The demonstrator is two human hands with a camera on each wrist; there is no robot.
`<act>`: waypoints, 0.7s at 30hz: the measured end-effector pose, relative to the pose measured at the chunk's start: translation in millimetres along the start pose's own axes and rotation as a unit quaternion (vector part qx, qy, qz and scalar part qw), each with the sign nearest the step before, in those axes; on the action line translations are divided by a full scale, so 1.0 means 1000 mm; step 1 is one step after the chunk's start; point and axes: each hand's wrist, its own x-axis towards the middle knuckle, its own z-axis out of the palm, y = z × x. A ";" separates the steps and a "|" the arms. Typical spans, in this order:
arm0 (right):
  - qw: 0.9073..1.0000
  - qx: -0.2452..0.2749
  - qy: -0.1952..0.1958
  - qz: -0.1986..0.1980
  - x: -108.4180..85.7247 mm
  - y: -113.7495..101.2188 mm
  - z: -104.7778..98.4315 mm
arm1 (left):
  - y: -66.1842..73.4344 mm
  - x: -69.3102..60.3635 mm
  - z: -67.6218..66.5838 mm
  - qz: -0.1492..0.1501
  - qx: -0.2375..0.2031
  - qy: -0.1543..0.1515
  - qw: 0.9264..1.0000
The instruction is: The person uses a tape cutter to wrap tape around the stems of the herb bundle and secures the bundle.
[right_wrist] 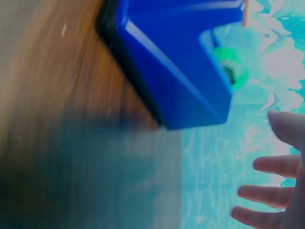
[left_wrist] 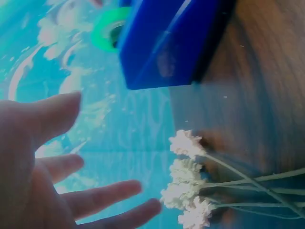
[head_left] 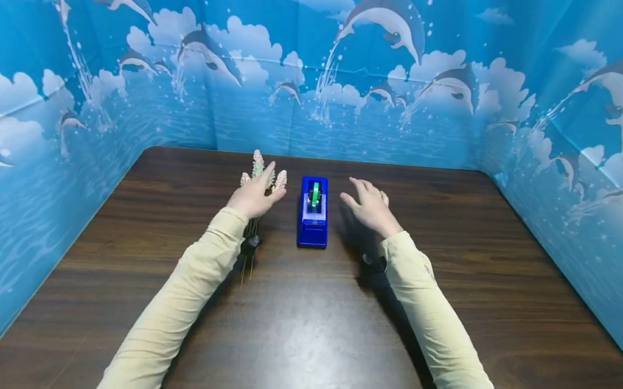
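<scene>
Cream fabric sleeves extend the left hand above pale long-stemmed flowers and right hand beside a blue plastic tape dispenser, both empty, wide-spread, apparently pre-grasp; gripping requires finger closure.

Tabletop: dark brown wood grain, rounded far corners, glare patch toward the near edge, mid-width. Blue backdrop stands behind the far edge and runs down the left and right edges, with visible creases. Print on it: leaping dolphins, white clouds, rippled water below.
</scene>
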 end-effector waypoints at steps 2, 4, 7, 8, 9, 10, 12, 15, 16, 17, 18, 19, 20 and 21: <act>1.000 0.013 0.022 -0.015 -0.004 -0.004 0.001 | -0.002 -0.003 -0.004 -0.007 -0.018 -0.002 1.000; 0.998 0.025 0.042 -0.029 -0.008 -0.009 0.002 | -0.005 -0.007 -0.008 -0.019 -0.025 -0.003 1.000; 0.997 0.039 0.058 -0.045 -0.013 -0.018 0.002 | -0.010 -0.010 -0.016 -0.034 -0.019 0.003 0.999; 0.996 0.038 0.061 -0.049 -0.014 -0.022 0.001 | -0.012 -0.011 -0.018 -0.037 -0.015 0.007 0.999; 0.996 0.037 0.060 -0.051 -0.016 -0.024 0.001 | -0.014 -0.011 -0.020 -0.038 -0.010 0.010 0.999; 0.996 0.036 0.059 -0.052 -0.017 -0.027 0.001 | -0.017 -0.012 -0.022 -0.038 -0.005 0.014 0.999; 0.996 0.031 0.059 -0.057 -0.019 -0.031 0.001 | -0.022 -0.014 -0.024 -0.042 -0.004 0.015 0.999; 0.996 0.024 0.061 -0.065 -0.022 -0.037 0.002 | -0.029 -0.017 -0.028 -0.047 -0.004 0.004 0.999; 0.995 0.022 0.063 -0.069 -0.024 -0.039 0.003 | -0.031 -0.018 -0.029 -0.049 -0.005 -0.005 0.999; 0.995 0.019 0.064 -0.074 -0.025 -0.042 0.004 | -0.033 -0.019 -0.030 -0.054 -0.006 -0.015 0.998; 0.995 0.015 0.066 -0.079 -0.027 -0.044 0.005 | -0.034 -0.020 -0.030 -0.057 -0.004 -0.024 0.998; 0.994 0.013 0.068 -0.085 -0.028 -0.047 0.006 | -0.036 -0.020 -0.030 -0.060 -0.002 -0.032 0.998; 0.993 0.010 0.069 -0.093 -0.030 -0.049 0.007 | -0.037 -0.020 -0.029 -0.061 0.001 -0.039 0.997; 0.993 0.006 0.070 -0.100 -0.031 -0.051 0.008 | -0.037 -0.019 -0.028 -0.064 0.001 -0.046 0.997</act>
